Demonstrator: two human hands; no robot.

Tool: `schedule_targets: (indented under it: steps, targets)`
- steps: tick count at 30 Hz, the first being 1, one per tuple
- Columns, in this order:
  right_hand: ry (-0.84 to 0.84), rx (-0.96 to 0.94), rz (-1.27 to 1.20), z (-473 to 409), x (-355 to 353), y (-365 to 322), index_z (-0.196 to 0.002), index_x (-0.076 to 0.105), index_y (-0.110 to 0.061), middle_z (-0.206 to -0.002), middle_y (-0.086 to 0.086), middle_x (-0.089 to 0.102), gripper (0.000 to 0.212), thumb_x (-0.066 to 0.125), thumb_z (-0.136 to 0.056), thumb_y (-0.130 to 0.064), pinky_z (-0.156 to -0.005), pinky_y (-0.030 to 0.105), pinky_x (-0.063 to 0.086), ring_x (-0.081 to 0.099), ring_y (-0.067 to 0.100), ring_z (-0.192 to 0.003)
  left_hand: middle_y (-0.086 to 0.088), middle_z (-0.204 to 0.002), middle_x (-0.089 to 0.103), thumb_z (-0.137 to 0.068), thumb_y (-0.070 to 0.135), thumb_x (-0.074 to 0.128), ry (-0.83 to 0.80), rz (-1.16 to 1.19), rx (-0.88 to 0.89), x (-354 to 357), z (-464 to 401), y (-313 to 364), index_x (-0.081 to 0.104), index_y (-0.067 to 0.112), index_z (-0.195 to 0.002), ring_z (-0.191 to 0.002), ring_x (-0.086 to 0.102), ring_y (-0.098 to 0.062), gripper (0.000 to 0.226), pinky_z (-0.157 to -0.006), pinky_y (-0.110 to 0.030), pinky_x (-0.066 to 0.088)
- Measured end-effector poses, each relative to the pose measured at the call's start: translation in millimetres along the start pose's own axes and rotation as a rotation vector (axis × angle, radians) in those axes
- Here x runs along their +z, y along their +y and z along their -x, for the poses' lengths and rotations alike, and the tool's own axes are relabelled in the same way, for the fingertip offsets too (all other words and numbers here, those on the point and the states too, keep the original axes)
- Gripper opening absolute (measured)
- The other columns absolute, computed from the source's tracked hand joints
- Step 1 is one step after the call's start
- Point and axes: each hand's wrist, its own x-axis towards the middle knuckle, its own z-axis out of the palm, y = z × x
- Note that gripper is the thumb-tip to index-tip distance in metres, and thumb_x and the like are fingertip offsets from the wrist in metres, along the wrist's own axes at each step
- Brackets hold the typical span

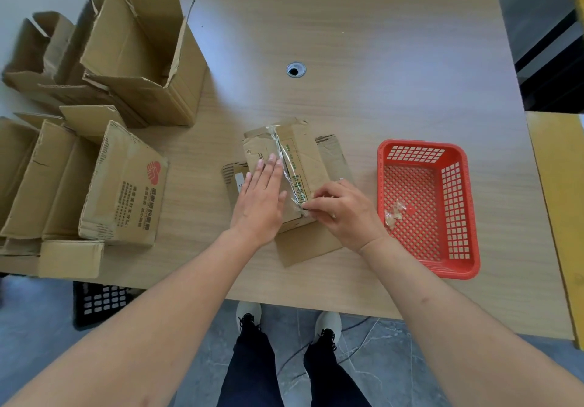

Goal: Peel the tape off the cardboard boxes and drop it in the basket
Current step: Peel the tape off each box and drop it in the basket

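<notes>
A small cardboard box [308, 154] lies on the wooden table in front of me, its flaps spread out. A strip of clear tape [289, 173] runs along its top seam. My left hand [262, 198] presses flat on the left half of the box, fingers straight. My right hand [343, 210] pinches the near end of the tape at the box's front edge. To the right stands a red plastic basket [461, 204] with a crumpled piece of clear tape [394, 214] inside.
Several opened cardboard boxes [126, 182] are piled along the table's left side, some standing, some lying flat. A round cable hole [295, 69] sits beyond the box. A black crate [101, 301] is on the floor under the left edge.
</notes>
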Motion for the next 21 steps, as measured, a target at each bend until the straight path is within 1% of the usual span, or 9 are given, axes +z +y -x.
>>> schedule_targets:
  steps: [3, 6, 8, 10, 12, 14, 17, 18, 21]
  targets:
    - [-0.115, 0.064, -0.062, -6, -2, -5, -0.098, 0.082, -0.024, -0.092, -0.007, 0.065, 0.011, 0.079, -0.089, -0.029, -0.073, 0.038, 0.051, 0.056, 0.020, -0.084, 0.002, -0.171, -0.004, -0.107, 0.036, 0.045, -0.031, 0.048, 0.015, -1, 4, -6, 0.008, 0.014, -0.163, -0.157, -0.011, -0.017, 0.070, -0.127, -0.038, -0.004]
    - [-0.212, 0.236, -0.235, -12, -2, -9, -0.092, 0.082, -0.019, -0.090, -0.009, 0.066, 0.007, 0.082, -0.086, -0.021, -0.077, 0.037, 0.052, 0.061, 0.016, -0.080, 0.001, -0.170, -0.014, -0.104, 0.045, 0.048, -0.083, 0.019, 0.030, -2, 7, -10, 0.001, 0.015, -0.163, -0.155, -0.018, -0.016, 0.081, -0.127, -0.039, -0.008]
    - [-0.255, 0.358, -0.297, -19, -1, -12, -0.087, 0.081, -0.020, -0.090, -0.009, 0.068, 0.005, 0.084, -0.083, -0.020, -0.076, 0.029, 0.049, 0.060, 0.008, -0.074, 0.002, -0.168, -0.022, -0.100, 0.051, 0.051, -0.143, 0.005, 0.047, -3, 7, -11, -0.005, 0.016, -0.163, -0.153, -0.025, -0.016, 0.092, -0.126, -0.039, -0.010]
    - [-0.309, 0.430, -0.271, -26, 0, -12, -0.084, 0.081, -0.024, -0.087, -0.010, 0.068, 0.007, 0.086, -0.080, -0.021, -0.069, 0.016, 0.041, 0.056, 0.000, -0.069, 0.003, -0.167, -0.026, -0.093, 0.054, 0.056, -0.194, 0.024, 0.069, -6, 6, -13, -0.008, 0.016, -0.162, -0.151, -0.028, -0.015, 0.102, -0.126, -0.041, -0.011]
    - [-0.367, 0.464, -0.242, -34, 2, -14, -0.082, 0.082, -0.026, -0.082, -0.010, 0.068, 0.009, 0.088, -0.077, -0.022, -0.062, 0.010, 0.037, 0.055, -0.004, -0.067, 0.004, -0.166, -0.027, -0.088, 0.057, 0.060, -0.217, 0.042, 0.090, -9, 8, -17, -0.009, 0.016, -0.162, -0.151, -0.030, -0.014, 0.109, -0.126, -0.040, -0.011]
    - [-0.401, 0.517, -0.292, -39, 1, -14, -0.084, 0.082, -0.025, -0.079, -0.009, 0.072, 0.013, 0.090, -0.075, -0.019, -0.063, 0.010, 0.040, 0.055, -0.004, -0.065, 0.004, -0.167, -0.026, -0.087, 0.061, 0.063, -0.218, 0.049, 0.103, -11, 8, -19, -0.008, 0.016, -0.163, -0.151, -0.030, -0.014, 0.113, -0.126, -0.039, -0.012]
    - [-0.422, 0.568, -0.405, -44, -4, -13, -0.086, 0.083, -0.022, -0.076, -0.004, 0.075, 0.018, 0.091, -0.073, -0.014, -0.069, 0.020, 0.049, 0.059, 0.002, -0.067, 0.003, -0.167, -0.025, -0.087, 0.064, 0.064, -0.211, 0.044, 0.118, -11, 8, -21, -0.008, 0.016, -0.163, -0.152, -0.028, -0.015, 0.115, -0.126, -0.039, -0.011]
    - [-0.442, 0.563, -0.400, -46, -5, -11, -0.084, 0.083, -0.024, -0.075, -0.006, 0.075, 0.015, 0.091, -0.074, -0.016, -0.069, 0.020, 0.049, 0.061, 0.001, -0.066, 0.003, -0.167, -0.025, -0.087, 0.064, 0.065, -0.210, 0.047, 0.124, -10, 8, -22, -0.007, 0.016, -0.163, -0.152, -0.028, -0.015, 0.115, -0.126, -0.040, -0.010]
    - [-0.527, 0.551, -0.316, -52, -7, -11, -0.080, 0.082, -0.034, -0.070, -0.015, 0.074, 0.010, 0.088, -0.077, -0.027, -0.063, 0.015, 0.044, 0.061, -0.006, -0.061, 0.005, -0.168, -0.022, -0.085, 0.061, 0.070, -0.231, 0.060, 0.157, -12, 5, -27, -0.003, 0.015, -0.163, -0.152, -0.026, -0.014, 0.116, -0.127, -0.041, -0.008]
